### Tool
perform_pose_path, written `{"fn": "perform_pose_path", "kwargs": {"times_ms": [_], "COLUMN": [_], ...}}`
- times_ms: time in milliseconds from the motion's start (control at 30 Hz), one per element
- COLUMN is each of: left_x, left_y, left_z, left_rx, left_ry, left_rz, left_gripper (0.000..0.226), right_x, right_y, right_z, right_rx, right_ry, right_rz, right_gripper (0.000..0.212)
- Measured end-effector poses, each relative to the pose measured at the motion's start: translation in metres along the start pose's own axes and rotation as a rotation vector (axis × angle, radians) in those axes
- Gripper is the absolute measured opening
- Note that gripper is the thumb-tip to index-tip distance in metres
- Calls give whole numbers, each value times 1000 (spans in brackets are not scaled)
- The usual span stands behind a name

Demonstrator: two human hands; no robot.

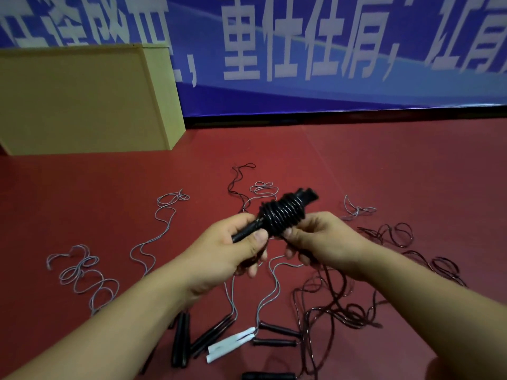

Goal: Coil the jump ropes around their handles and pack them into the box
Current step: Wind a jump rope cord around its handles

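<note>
Above a red floor (384, 165) strewn with loose ropes (153, 242), the left hand (233, 242) grips black handles (247, 233); the right hand (318, 237) pinches the coiled rope (282, 212). Cardboard box (82, 100) stands against a blue banner (329, 78).

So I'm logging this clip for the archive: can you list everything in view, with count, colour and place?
Coiled rope: one, black, wound round its handles, held in both hands.
Loose ropes: several; grey at left and centre, dark at right, on the floor.
Black handles: several, floor, near edge.
White handles: two, floor, between the black ones.
Box: one, tan cardboard, far left.
Banner: one, blue with white characters, behind.
Floor: red.
Left hand: grips the handle end.
Right hand: fingers on the coil.
</note>
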State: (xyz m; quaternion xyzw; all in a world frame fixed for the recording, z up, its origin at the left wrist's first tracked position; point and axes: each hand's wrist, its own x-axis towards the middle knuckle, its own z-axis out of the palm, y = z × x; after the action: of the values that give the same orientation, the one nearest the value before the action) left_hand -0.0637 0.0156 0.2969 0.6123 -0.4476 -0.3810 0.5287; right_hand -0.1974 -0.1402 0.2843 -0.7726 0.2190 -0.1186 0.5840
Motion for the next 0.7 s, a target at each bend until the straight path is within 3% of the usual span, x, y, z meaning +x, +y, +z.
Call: {"fn": "perform_pose_path", "kwargs": {"times_ms": [67, 267, 433, 700], "left_x": [3, 7, 12, 15], "left_y": [-1, -5, -9, -18], "left_z": [0, -4, -7, -17], "left_rx": [-26, -6, -12, 96], "left_ry": [115, 351, 481, 615], "left_rz": [-5, -55, -91, -128], "left_gripper": [6, 9, 10, 8], "right_x": [1, -1, -3, -4], "right_y": [-1, -7, -8, -8], "right_z": [7, 21, 27, 30], "right_rx": [-38, -89, -184, -209], "right_ry": [-21, -70, -128, -120], "right_rz": [9, 38, -6, -48], "right_gripper": [24, 38, 18, 19]}}
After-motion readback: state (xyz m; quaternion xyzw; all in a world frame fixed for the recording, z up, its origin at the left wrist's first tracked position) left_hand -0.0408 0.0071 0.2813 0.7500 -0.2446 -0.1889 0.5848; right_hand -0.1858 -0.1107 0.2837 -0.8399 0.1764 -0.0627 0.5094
